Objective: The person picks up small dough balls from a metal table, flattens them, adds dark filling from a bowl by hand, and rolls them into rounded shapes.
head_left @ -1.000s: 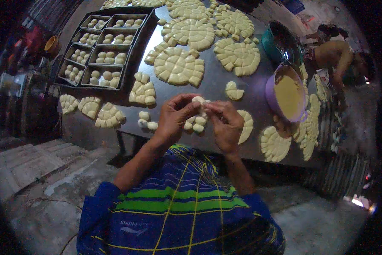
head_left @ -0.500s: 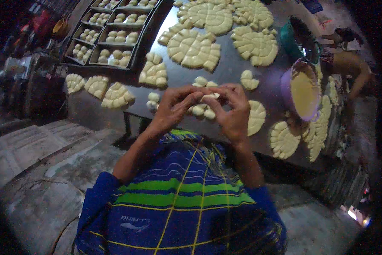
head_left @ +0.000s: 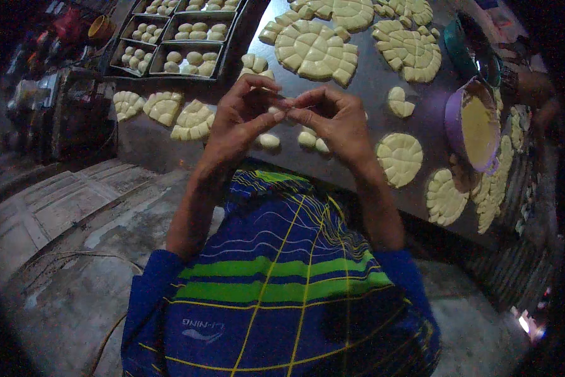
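Above the near edge of the metal table [head_left: 373, 88], my two hands meet at the fingertips. A small pale piece of dough [head_left: 274, 110] sits pinched by the thumb and fingers of my left hand [head_left: 238, 119]. My right hand [head_left: 339, 122] is also closed, its thumb and index finger pressed together at that same dough; its fingers partly hide the piece. Beneath the hands lie small smooth dough balls [head_left: 269, 141], with more of them [head_left: 307, 139] beside my right thumb. A small notched dough piece [head_left: 400, 102] rests to the right of my right hand.
Divided black trays [head_left: 163, 79] of dough balls stand far left. Scored dough rounds [head_left: 317, 50] cover the far table, another round [head_left: 400, 160] lies nearer right. A purple basin [head_left: 453, 125] of yellowish contents and a green basin [head_left: 461, 47] stand right, near another person's arm [head_left: 534, 85].
Both hands have moved left over the table, and their fingertips have come together around the dough. The view has shifted, so the table's contents appear farther right.
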{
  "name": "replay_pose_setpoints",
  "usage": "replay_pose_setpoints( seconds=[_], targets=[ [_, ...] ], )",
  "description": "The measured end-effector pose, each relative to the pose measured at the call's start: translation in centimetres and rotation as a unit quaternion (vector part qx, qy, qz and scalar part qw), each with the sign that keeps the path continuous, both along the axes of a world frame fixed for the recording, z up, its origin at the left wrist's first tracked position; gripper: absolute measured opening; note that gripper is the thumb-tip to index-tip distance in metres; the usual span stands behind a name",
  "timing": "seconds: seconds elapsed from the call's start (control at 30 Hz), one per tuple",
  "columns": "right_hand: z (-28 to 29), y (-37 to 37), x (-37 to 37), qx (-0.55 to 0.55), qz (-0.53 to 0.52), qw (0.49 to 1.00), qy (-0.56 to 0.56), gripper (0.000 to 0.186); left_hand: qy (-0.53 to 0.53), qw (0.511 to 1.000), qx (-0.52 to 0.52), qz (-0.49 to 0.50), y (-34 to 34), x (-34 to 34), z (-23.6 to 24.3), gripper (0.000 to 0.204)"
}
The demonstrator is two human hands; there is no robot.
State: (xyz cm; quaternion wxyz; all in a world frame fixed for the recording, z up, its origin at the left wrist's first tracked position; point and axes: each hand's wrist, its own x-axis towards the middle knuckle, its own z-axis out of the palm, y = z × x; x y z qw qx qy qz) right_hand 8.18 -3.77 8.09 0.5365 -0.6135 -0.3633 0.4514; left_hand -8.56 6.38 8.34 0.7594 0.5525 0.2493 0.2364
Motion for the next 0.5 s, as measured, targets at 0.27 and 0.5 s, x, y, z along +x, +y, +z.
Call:
replay_pose_setpoints(
  seconds=[0.27,0.5],
  targets=[
    [-2.4,0.8,-2.5,0.010,0.023,0.997,0.071,0.023,-0.142,0.970,-0.194,-0.047,1.4,-1.5,-3.4,0.072],
    [-7.9,-1.3,-4.6,-0.069,-0.030,0.969,-0.234,0.023,-0.112,0.986,-0.115,0.037,6.0,-4.4,-5.2,0.055]
  ],
)
